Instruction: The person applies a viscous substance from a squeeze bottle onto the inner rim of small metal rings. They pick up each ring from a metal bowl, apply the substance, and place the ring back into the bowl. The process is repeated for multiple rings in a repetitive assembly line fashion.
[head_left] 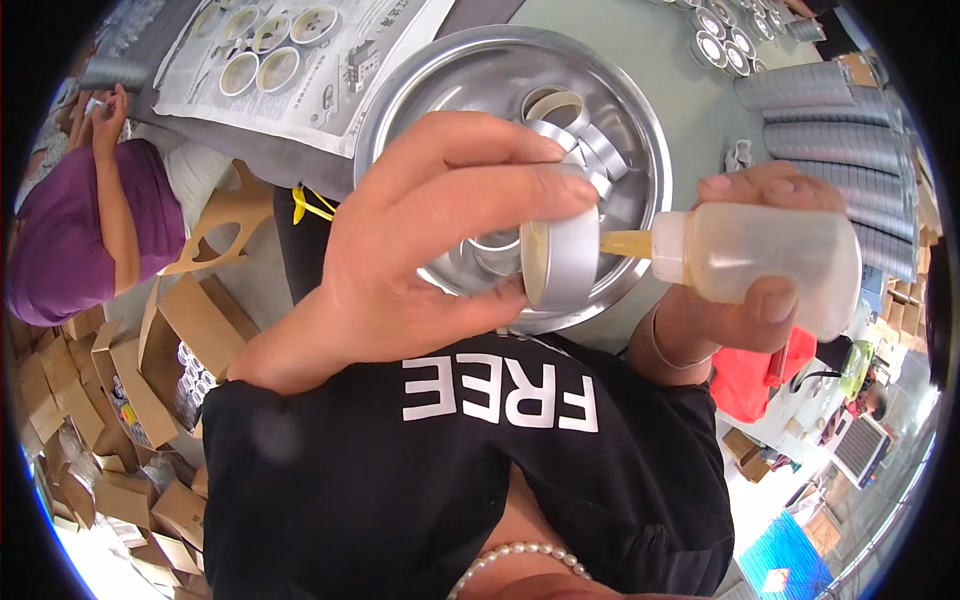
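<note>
Tin (560,262) between hands, bottle (760,258) rightward

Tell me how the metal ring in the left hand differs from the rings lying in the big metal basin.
The ring in the left hand is held on edge, with the squeeze bottle's yellow nozzle pointing into it; the rings in the basin lie loose and overlapping, touched by neither hand. The held one shows a yellowish inside; the basin ones look bare silver. Both are short round metal bands.
</note>
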Demonstrator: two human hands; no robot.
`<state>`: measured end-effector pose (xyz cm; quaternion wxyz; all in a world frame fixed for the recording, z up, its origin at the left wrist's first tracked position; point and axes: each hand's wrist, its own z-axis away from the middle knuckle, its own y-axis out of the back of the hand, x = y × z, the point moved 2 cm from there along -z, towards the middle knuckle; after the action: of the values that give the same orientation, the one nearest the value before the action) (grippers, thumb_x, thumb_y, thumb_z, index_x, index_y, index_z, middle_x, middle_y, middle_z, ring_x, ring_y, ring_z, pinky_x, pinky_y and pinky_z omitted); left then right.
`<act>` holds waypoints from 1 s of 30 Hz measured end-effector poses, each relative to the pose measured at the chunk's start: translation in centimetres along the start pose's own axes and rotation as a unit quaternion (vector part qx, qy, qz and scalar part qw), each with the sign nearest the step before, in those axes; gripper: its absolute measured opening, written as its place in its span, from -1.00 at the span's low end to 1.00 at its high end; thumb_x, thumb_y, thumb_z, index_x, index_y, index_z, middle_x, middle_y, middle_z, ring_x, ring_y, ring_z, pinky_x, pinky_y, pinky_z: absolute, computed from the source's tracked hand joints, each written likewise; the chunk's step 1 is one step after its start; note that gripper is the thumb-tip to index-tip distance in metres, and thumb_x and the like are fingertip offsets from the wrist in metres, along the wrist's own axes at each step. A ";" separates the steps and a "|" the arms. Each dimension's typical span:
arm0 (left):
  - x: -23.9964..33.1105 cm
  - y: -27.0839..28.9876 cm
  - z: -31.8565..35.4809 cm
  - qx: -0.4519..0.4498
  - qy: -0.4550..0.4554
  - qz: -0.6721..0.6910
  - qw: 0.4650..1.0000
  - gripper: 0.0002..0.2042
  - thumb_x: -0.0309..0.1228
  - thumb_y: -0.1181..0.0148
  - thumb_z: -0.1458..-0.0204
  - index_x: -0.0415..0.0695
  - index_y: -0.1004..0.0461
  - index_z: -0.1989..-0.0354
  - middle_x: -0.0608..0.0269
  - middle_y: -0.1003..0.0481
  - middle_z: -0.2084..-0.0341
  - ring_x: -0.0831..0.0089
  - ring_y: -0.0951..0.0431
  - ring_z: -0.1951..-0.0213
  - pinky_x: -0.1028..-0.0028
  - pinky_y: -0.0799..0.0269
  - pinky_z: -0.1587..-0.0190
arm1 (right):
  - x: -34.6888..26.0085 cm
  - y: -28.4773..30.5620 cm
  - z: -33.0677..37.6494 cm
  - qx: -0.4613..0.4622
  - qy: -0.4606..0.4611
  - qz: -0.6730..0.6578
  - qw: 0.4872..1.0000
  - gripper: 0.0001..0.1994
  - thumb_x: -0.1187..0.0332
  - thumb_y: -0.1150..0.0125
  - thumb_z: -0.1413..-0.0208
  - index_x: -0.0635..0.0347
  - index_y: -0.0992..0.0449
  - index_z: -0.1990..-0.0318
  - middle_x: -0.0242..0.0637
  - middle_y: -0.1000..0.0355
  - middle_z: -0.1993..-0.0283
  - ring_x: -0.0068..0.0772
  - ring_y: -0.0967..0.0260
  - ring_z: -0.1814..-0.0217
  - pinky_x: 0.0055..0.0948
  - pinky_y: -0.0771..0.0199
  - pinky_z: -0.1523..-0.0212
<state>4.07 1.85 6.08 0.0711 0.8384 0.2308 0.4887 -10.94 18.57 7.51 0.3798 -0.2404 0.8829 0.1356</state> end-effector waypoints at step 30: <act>-6.1 -2.9 2.2 -0.187 0.209 -0.190 0.941 -0.35 -0.23 -0.42 0.27 -0.17 -0.36 -0.07 0.09 -0.37 0.00 0.14 -0.41 -0.02 0.28 -0.40 0.03 | 4.0 2.6 -2.0 -0.039 -0.232 -0.491 0.838 -0.40 -0.09 0.07 -0.15 0.43 -0.23 0.06 -0.05 -0.30 0.15 -0.53 -0.18 0.68 -0.52 -0.25 0.64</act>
<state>2.49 1.87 -0.86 0.2687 0.6294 0.2997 0.6648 -15.91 18.64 6.03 0.5807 -0.6189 0.5286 0.0178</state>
